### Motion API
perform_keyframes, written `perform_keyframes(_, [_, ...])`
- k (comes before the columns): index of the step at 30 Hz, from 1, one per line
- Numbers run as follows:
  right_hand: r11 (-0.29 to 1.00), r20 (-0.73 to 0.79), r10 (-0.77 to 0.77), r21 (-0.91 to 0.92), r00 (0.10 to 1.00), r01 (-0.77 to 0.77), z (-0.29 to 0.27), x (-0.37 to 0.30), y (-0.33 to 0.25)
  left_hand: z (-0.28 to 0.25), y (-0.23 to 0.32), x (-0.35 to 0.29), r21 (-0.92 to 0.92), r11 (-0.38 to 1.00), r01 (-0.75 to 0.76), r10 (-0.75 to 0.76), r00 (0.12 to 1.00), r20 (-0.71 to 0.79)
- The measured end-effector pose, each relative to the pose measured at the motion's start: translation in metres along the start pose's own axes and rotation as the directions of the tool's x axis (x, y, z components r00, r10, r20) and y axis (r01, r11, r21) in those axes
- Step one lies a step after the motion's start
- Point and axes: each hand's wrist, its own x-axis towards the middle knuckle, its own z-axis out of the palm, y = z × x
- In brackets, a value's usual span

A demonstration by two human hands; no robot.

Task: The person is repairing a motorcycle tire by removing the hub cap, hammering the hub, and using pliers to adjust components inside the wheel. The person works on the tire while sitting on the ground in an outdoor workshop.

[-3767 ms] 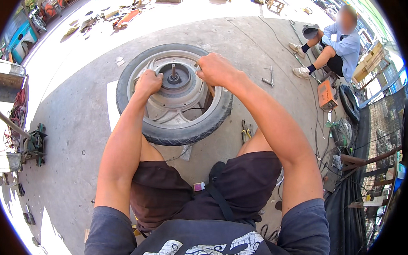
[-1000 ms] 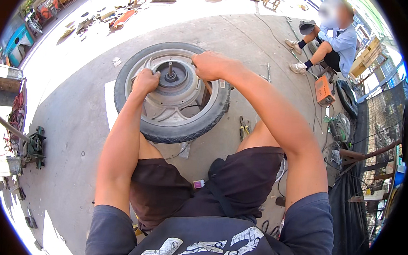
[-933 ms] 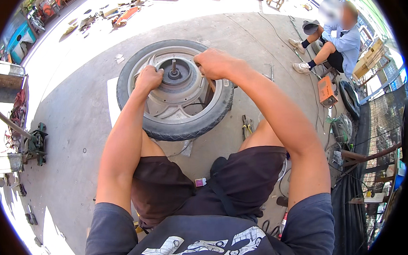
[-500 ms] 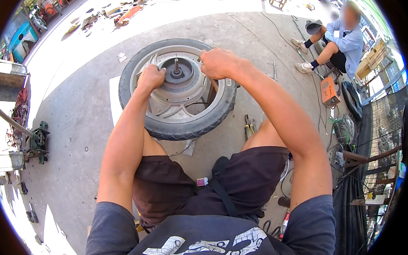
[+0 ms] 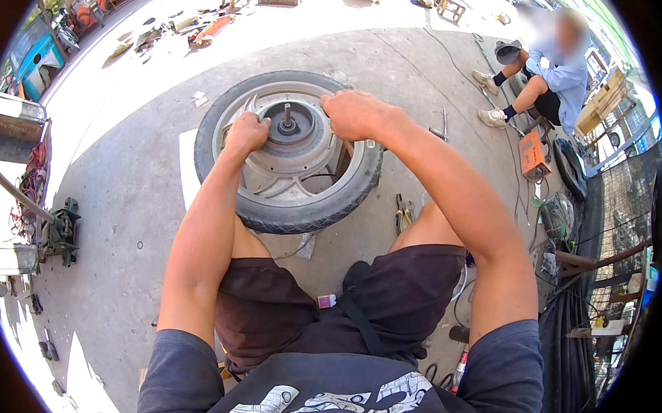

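A wheel [image 5: 301, 212] with a black tyre and a grey cast rim lies flat in front of me, raised off the ground. An upright axle [image 5: 287, 114] stands at the middle of its round hub [image 5: 289, 154]. My left hand [image 5: 248, 133] is closed at the hub's left edge, thumb pressed toward it; its curled fingers hide whatever they grip. On the right side, my right hand [image 5: 357, 116] makes a fist over the hub's edge and rim. A brown strip [image 5: 345, 157] shows below it in the spoke gap; whether the hand holds it, I cannot tell.
Pliers [image 5: 403, 212] lie by my right knee, and a T-shaped metal tool [image 5: 441, 127] farther right. An orange box [image 5: 534, 155] with cables stands near a seated person [image 5: 561, 87]. At left is a green metal vise-like device [image 5: 65, 232]. Scattered parts [image 5: 206, 30] lie far off.
The whole view has shifted slightly, so the wheel sits a little lower in it. The right fist has tilted a little; both hands stay at the hub.
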Motion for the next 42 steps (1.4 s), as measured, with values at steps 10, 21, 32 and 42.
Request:
perform_keyframes(10, [0.992,0.001,0.109,0.059,0.994,-0.109,-0.009,-0.001,-0.007,0.009,-0.01,0.004,-0.019,0.997,-0.069,0.066,0.989,-0.133])
perform_keyframes(21, [0.997,0.053,0.078,-0.024,0.996,-0.077,-0.006,0.002,0.002,0.001,-0.001,0.002,-0.009,1.0,0.007,-0.007,1.0,0.008])
perform_keyframes(32, [0.994,-0.057,-0.113,-0.013,0.992,0.112,0.002,-0.002,0.012,0.01,-0.005,0.004,-0.017,0.999,-0.052,0.05,0.994,-0.101])
perform_keyframes(42, [0.989,0.006,0.139,0.058,0.99,-0.139,0.002,-0.006,-0.004,-0.001,0.001,-0.006,-0.036,0.999,-0.03,0.029,0.999,-0.031])
